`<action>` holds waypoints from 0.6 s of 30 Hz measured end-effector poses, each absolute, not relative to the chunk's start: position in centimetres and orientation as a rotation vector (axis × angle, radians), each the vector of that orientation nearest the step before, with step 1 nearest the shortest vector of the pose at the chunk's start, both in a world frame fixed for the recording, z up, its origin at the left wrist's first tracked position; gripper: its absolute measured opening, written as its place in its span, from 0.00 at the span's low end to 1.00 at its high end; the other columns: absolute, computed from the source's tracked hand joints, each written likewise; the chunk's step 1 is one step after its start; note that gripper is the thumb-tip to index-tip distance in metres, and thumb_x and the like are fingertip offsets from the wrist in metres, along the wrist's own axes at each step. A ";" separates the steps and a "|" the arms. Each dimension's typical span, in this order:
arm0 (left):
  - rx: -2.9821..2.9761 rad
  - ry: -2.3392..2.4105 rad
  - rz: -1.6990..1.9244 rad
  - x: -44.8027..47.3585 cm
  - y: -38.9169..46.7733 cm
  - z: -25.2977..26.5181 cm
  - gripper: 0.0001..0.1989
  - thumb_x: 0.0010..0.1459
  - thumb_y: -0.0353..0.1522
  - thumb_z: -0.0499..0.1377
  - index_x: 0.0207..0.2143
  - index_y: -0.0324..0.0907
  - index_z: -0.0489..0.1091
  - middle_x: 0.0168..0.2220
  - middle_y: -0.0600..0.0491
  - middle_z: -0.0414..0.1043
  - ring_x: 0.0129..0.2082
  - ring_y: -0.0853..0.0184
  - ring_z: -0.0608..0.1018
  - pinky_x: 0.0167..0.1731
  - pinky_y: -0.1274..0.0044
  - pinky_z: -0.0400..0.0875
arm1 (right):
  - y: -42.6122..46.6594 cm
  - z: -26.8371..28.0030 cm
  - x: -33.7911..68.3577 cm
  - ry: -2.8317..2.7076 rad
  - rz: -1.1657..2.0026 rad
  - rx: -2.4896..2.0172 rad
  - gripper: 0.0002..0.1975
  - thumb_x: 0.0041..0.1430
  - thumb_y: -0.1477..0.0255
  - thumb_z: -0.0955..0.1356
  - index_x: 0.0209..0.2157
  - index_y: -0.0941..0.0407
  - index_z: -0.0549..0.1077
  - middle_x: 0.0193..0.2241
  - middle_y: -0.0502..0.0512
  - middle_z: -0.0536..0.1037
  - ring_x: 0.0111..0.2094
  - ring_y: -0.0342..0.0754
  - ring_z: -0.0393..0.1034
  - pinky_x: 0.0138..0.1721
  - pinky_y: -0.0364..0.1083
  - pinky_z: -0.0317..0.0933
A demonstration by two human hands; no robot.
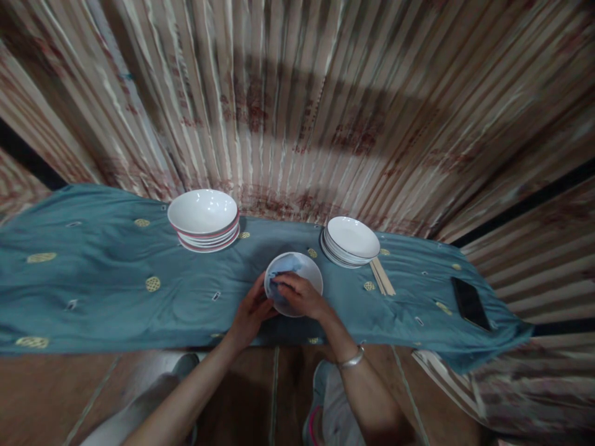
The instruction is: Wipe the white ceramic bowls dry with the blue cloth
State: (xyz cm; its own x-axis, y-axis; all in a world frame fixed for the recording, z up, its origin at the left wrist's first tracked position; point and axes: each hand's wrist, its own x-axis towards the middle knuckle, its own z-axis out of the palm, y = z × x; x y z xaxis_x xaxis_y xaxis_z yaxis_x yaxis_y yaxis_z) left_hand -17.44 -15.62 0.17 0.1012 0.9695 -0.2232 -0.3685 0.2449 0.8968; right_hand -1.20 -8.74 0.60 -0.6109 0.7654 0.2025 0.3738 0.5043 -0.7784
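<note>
A white bowl [314, 272] is in front of me near the table's front edge, tilted slightly. My left hand [253, 308] grips its left rim, with the thumb towards the near side. Inside the bowl lies a pale blue cloth [289, 262], thin and crumpled. My right hand [300, 295] reaches into the bowl with bent fingers closed on the cloth, pressing it to the inner wall. The fingertips are partly hidden by the hand and cloth. A silver bracelet [352, 357] is on the right wrist.
A stack of white bowls with red rims [203, 214] stands back left. Dark-rimmed white plates [353, 238] are stacked back right, beside wooden chopsticks [383, 277]. A black phone [470, 303] lies far right on the teal tablecloth [111, 297]. Pleated curtains [297, 111] hang behind.
</note>
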 end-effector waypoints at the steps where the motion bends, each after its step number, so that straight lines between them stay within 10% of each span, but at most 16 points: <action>1: 0.773 0.987 1.154 -17.4 -15.6 0.2 0.39 0.49 0.39 0.65 0.63 0.50 0.56 0.59 0.46 0.66 0.55 0.52 0.71 0.48 0.63 0.73 | -8.7 0.8 -1.0 -2.224 1.010 -0.918 0.14 0.62 0.74 0.62 0.47 0.55 0.74 0.46 0.57 0.77 0.48 0.48 0.70 0.51 0.49 0.62; 18: 0.712 1.004 1.181 -17.6 -15.0 -0.8 0.41 0.45 0.39 0.68 0.62 0.49 0.58 0.54 0.47 0.72 0.48 0.54 0.77 0.41 0.67 0.77 | -8.7 3.8 1.2 -2.294 1.496 -1.181 0.07 0.53 0.73 0.66 0.23 0.59 0.74 0.18 0.45 0.66 0.21 0.39 0.57 0.23 0.40 0.49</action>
State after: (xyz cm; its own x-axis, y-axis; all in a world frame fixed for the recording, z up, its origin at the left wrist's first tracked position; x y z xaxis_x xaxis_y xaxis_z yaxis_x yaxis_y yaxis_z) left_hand -17.59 -15.04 -0.79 0.0632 0.9647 -0.2557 -0.4074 0.2588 0.8758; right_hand 1.15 -8.71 3.79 -0.6757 0.6848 -0.2728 0.5258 0.1884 -0.8295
